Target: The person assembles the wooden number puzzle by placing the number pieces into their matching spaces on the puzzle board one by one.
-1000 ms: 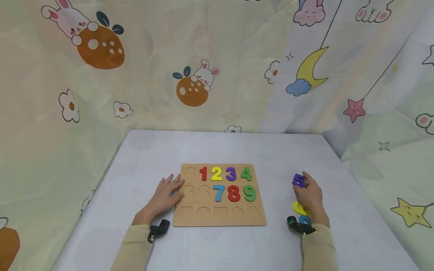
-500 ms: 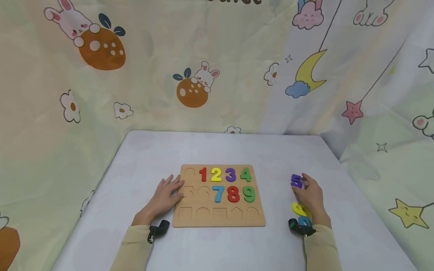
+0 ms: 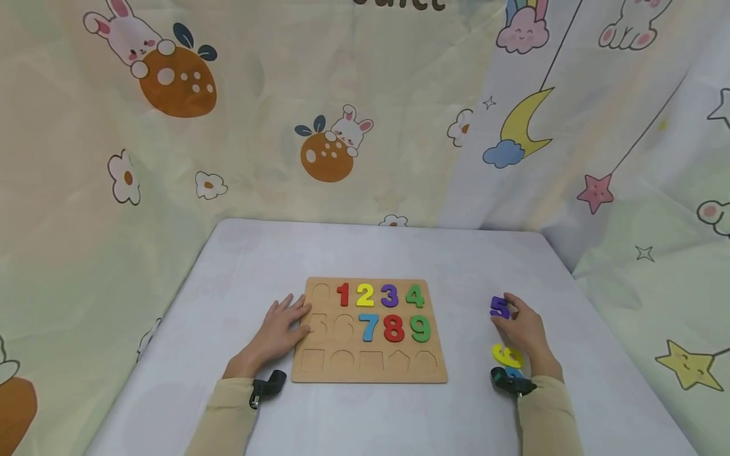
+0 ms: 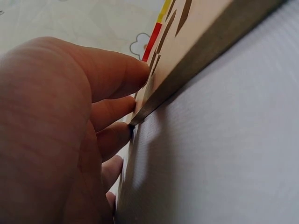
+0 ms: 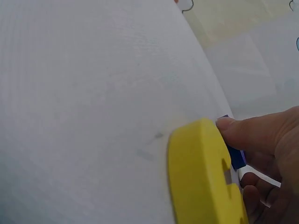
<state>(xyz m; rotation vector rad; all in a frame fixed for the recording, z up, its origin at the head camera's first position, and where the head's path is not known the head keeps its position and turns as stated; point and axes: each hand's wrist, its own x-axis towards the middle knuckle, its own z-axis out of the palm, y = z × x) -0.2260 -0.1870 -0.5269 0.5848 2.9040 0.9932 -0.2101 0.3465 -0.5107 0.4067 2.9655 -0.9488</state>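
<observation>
A purple number 5 (image 3: 499, 308) is pinched between the thumb and fingers of my right hand (image 3: 523, 326), on the right of the table. Just behind that hand lies a yellow number piece (image 3: 507, 356), which looks like a 6. It looms large in the right wrist view, where the 5 is mostly hidden behind the thumb. My left hand (image 3: 276, 330) rests with spread fingers against the left edge of a wooden number board (image 3: 342, 375). In the left wrist view its thumb and fingertips touch the board's edge. Seated in the board are 1, 2, 3, 4, 7, 8 and 9.
A blue piece (image 3: 513, 372) lies nearer me than the yellow one, partly covered by the right wrist camera (image 3: 510, 382). Bare outlined recesses show along the board's left side and front row. A printed curtain (image 3: 399, 126) hangs behind the white table (image 3: 371, 250).
My right wrist has shifted slightly right, showing more of the yellow piece. The purple 5 has turned a little in my fingers. The left hand stays on the board's edge.
</observation>
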